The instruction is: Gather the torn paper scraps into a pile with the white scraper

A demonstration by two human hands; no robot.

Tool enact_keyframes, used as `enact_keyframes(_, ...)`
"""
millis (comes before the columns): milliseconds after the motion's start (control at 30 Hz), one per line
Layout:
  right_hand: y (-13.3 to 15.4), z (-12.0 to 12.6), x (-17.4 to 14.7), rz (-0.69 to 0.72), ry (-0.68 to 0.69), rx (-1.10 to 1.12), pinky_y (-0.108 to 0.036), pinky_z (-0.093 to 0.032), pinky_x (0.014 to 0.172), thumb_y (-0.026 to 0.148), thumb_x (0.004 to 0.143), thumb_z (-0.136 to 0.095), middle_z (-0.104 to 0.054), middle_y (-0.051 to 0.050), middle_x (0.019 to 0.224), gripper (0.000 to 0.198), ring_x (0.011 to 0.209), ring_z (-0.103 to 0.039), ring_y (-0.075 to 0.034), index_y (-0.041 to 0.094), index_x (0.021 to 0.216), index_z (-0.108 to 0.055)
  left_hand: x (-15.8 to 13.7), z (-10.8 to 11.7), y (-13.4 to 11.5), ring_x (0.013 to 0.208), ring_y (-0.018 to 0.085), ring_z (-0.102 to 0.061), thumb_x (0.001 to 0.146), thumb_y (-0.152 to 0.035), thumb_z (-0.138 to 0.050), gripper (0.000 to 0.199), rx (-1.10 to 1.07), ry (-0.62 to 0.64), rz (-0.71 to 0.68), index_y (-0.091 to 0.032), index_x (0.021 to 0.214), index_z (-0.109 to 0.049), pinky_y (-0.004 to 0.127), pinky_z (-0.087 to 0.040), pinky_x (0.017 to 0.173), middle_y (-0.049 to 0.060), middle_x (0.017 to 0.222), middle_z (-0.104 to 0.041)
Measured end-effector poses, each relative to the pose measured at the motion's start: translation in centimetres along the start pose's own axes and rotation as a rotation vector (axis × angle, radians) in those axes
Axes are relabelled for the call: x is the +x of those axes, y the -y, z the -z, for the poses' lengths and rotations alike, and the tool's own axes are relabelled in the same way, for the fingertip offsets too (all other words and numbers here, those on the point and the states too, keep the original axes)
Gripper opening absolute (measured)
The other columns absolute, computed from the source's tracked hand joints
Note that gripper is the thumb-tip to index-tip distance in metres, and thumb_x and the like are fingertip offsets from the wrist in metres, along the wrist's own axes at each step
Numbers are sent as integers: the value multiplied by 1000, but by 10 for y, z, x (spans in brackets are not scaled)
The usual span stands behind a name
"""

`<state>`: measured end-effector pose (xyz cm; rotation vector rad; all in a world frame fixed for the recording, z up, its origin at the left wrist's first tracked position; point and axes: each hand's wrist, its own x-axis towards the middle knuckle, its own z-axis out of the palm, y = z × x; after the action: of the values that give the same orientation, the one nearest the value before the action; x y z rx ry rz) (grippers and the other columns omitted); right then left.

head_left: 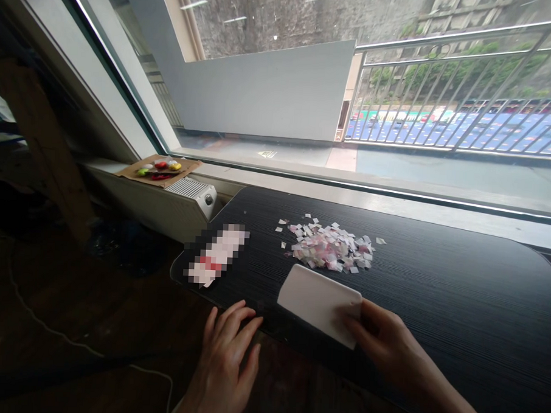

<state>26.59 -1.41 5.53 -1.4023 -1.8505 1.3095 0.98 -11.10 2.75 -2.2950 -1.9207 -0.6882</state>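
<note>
My right hand grips the right end of a flat white rectangular scraper, thumb on the near face. The scraper is tilted over the near part of the black table. Just beyond it lies a loose pile of small square paper-like pieces, white and pinkish. With fingers spread and nothing in them, my left hand is at the table's near edge, left of the scraper. Whether its fingertips touch the edge I cannot tell.
A blurred-out pinkish stack with a red band lies on the table's left end. Behind it, a radiator carries a piece of cardboard with several colourful items. A large window runs along the far side. A white cable lies on the dark floor.
</note>
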Motion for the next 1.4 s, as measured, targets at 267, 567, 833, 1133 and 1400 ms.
enact_keyframes(267, 20, -18, 39, 60, 80, 65, -25, -46, 57, 30, 78, -55, -67, -3, 74, 21, 68, -58, -18, 13, 79, -66, -6, 6, 5, 110, 26, -56, 79, -16, -48, 30, -14, -6, 54, -22, 105, -62, 51, -45, 96, 8, 103, -63)
enact_keyframes(567, 21, -10, 44, -1, 198, 108, -28, -47, 64, 32, 81, -53, -68, -4, 80, 22, 76, -62, -22, 13, 83, -64, -7, 6, 5, 106, 26, -57, 78, -13, -47, 29, -30, -2, 138, -24, 99, -62, 55, -43, 96, 6, 95, -63)
enact_keyframes(833, 25, -10, 43, -28, 271, 124, -26, -44, 60, 31, 80, -52, -66, -3, 77, 23, 68, -58, -18, 11, 82, -63, -5, 4, 4, 106, 27, -56, 78, -12, -45, 32, -26, 4, 128, -24, 104, -60, 58, -42, 93, 6, 98, -62)
enact_keyframes(1133, 23, -8, 42, -13, 256, 118, -26, -44, 60, 32, 80, -53, -65, -3, 76, 23, 68, -57, -17, 12, 82, -64, -5, 4, 5, 106, 26, -56, 79, -13, -46, 31, -28, -12, 142, -24, 103, -61, 54, -40, 96, 6, 97, -62)
enact_keyframes(1400, 29, -12, 44, -11, 306, 97, -25, -43, 60, 28, 79, -53, -67, -2, 76, 20, 68, -57, -17, 12, 81, -65, -7, 5, 6, 107, 26, -56, 79, -15, -46, 30, -32, -8, 148, -24, 103, -62, 54, -41, 96, 6, 98, -62)
